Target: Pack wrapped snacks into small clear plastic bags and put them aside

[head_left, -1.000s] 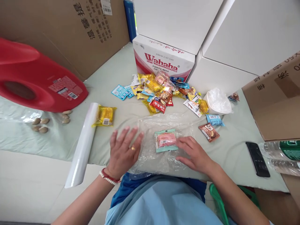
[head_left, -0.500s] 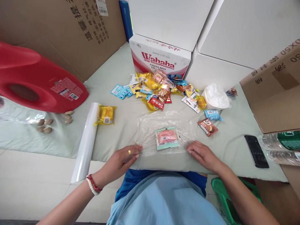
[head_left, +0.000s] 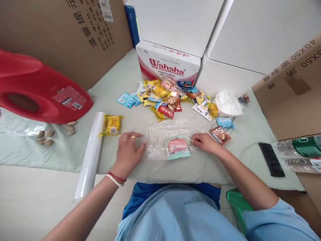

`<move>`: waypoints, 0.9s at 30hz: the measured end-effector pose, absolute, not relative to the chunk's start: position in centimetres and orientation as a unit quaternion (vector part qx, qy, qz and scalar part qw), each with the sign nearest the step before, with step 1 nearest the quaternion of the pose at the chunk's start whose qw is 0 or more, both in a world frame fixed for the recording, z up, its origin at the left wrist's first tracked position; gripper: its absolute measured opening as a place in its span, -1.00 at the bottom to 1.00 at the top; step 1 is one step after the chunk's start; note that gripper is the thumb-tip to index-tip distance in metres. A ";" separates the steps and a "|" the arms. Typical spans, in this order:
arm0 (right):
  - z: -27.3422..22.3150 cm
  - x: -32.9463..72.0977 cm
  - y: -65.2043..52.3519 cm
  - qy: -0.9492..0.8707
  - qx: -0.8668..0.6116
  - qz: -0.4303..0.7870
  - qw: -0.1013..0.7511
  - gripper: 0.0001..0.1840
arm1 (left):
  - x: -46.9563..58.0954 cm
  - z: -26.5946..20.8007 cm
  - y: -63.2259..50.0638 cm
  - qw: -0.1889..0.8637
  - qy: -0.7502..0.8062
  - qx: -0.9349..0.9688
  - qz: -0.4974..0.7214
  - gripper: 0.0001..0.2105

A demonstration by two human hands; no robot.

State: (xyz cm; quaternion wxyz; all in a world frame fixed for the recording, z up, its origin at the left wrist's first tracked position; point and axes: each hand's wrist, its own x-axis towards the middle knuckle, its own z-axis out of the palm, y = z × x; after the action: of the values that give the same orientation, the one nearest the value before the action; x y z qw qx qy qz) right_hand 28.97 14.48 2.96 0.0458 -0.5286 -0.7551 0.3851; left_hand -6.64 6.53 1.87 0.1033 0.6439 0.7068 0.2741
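Observation:
A crumpled sheet of clear plastic film [head_left: 156, 144] lies flat near the table's front edge. On it rests a small snack packet [head_left: 178, 147], pale green with a pink centre. My right hand [head_left: 205, 142] has its fingers pinched on the film's right edge, close beside the packet. At the film's left edge is my left hand [head_left: 129, 152], its thumb and fingers apart and nothing seen in them; whether the thumb tip touches the film is unclear. A yellow snack packet [head_left: 112, 125] sits left of that hand, against a white roll of film [head_left: 91, 154].
A pile of mixed snack packets [head_left: 167, 97] lies before the Wahaba-side water carton [head_left: 168, 63]. To the right are a white bowl [head_left: 220, 108], a brown packet [head_left: 220, 134], a phone [head_left: 271, 159] and bottles [head_left: 298, 147]. A red jug [head_left: 45, 90] stands left.
My right hand has moved left, bringing the film's right edge in to the packet. My left hand has shifted up and left, and its fingers now point away from me.

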 end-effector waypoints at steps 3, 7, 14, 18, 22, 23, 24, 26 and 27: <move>2.9 28.6 14.1 -0.757 -0.532 0.378 0.036 -0.69 | -4.3 3.9 4.0 -0.062 0.668 0.635 0.384 -0.81; 3.1 28.4 14.0 -0.762 -0.529 0.372 0.025 -0.70 | 0.7 5.0 3.9 0.026 0.529 0.769 0.357 -0.76; 3.9 28.6 13.5 -0.757 -0.534 0.377 0.017 -0.69 | 3.8 1.8 9.1 0.241 0.542 0.784 0.183 -0.80; 3.9 29.3 12.7 -0.729 -0.534 0.426 0.033 -0.66 | 3.2 1.3 8.5 0.267 0.501 0.791 0.229 -0.82; 3.7 29.9 12.7 -0.737 -0.532 0.417 0.002 -0.69 | 3.3 0.8 8.1 0.302 0.472 0.798 0.221 -0.81; 3.9 29.8 13.0 -0.749 -0.529 0.398 -0.004 -0.71 | 3.4 0.7 8.2 0.297 0.474 0.799 0.222 -0.82; 4.2 29.6 13.5 -0.763 -0.529 0.373 -0.005 -0.74 | 3.5 0.6 8.2 0.282 0.480 0.799 0.227 -0.84; 5.0 28.7 14.9 -0.793 -0.530 0.300 0.009 -0.77 | 3.8 0.7 8.1 0.233 0.500 0.799 0.239 -0.86; 5.3 27.9 15.8 -0.810 -0.527 0.258 0.019 -0.78 | 3.9 0.8 8.1 0.204 0.513 0.798 0.240 -0.85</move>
State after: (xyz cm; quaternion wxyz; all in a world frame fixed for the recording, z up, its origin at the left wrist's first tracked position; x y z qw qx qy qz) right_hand 27.93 15.84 5.33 0.0194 -0.5265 -0.8100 0.2575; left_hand 3.89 8.05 0.80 0.2043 0.7981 0.5133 0.2405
